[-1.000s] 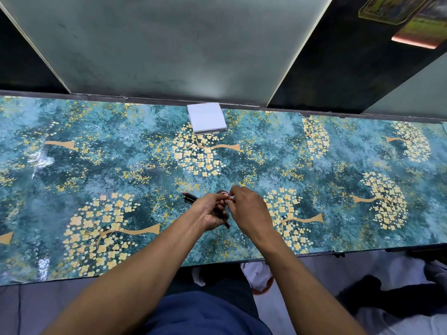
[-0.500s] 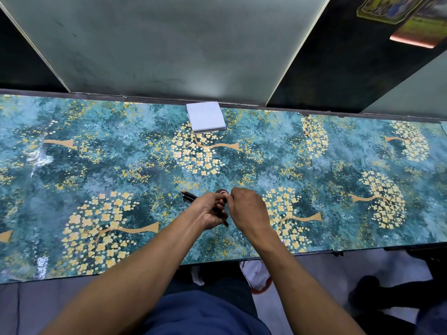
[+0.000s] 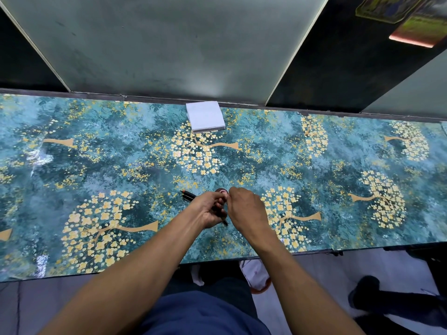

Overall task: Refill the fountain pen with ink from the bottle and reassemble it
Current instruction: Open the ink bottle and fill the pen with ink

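— Why are both your hands bunched together over that one spot?

— My left hand [image 3: 210, 209] is curled round something small to keep it from tipping, likely the ink bottle [image 3: 222, 191]; only a round dark top shows past my knuckles. My right hand [image 3: 244, 207] has its fingers pinched together at that top, so I judge I'm working the cap.

— And the fountain pen [image 3: 191, 196]?

— A dark pen piece lies flat on the tabletop [image 3: 101, 165], just beside and partly under my left hand, close enough to grab. Whether it's whole, I cannot tell.

— The white pad [image 3: 205, 116]?

— Well apart, at the far edge, clear of any spills.
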Available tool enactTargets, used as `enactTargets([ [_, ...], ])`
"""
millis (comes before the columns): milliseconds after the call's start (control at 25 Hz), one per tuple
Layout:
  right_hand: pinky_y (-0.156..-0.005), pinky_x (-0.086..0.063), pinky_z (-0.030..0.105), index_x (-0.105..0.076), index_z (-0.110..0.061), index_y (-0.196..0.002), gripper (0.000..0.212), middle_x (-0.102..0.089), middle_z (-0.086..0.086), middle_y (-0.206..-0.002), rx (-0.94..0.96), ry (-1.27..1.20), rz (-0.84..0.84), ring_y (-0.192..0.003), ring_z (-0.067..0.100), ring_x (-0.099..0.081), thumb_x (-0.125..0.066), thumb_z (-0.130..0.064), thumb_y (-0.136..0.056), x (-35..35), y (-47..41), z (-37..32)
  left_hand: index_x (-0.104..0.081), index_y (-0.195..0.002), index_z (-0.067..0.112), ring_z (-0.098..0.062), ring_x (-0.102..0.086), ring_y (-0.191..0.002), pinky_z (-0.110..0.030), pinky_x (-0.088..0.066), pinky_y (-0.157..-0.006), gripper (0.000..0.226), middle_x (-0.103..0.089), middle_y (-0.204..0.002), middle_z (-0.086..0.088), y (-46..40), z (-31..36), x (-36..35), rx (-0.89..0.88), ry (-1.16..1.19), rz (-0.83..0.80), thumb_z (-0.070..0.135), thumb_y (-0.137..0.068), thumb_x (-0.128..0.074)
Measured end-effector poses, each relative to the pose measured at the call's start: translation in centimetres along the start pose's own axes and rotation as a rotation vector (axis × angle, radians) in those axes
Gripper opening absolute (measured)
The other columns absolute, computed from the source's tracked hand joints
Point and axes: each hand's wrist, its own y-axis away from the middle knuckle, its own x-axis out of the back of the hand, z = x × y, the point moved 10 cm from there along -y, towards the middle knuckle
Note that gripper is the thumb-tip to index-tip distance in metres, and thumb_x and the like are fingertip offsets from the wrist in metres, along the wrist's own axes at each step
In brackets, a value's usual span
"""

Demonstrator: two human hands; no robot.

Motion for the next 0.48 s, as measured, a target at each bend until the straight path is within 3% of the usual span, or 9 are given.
enactTargets([
  [200,-0.067,-0.039,0.037,-0.054,-0.012,-0.112,0.024,-0.064,0.012,-0.105,0.002,-0.034,-0.047,-0.092,0.035,-0.063,-0.046,-0.033,-0.103,-0.06,0.28,0.0,-0.053,-0.07,0.009,-0.006,-0.037,-0.031,-0.02,-0.03,-0.051,0.025,-0.045,-0.043,0.003,-0.14,-0.02,0.19,0.006,0.034,0.009,0.005,-0.094,-0.058],
  [480,-0.066,-0.035,0.036,-0.056,-0.01,-0.114,0.026,-0.065,0.015,-0.106,0.04,0.016,-0.085,-0.093,0.036,-0.063,-0.038,-0.024,-0.105,-0.03,-0.05,-0.5,-0.057,-0.075,0.012,-0.005,-0.034,-0.032,-0.02,-0.029,-0.049,0.022,-0.044,-0.043,0.004,-0.29,0.02,0.0,0.0,0.012,-0.008,0.006,-0.096,-0.056],
])
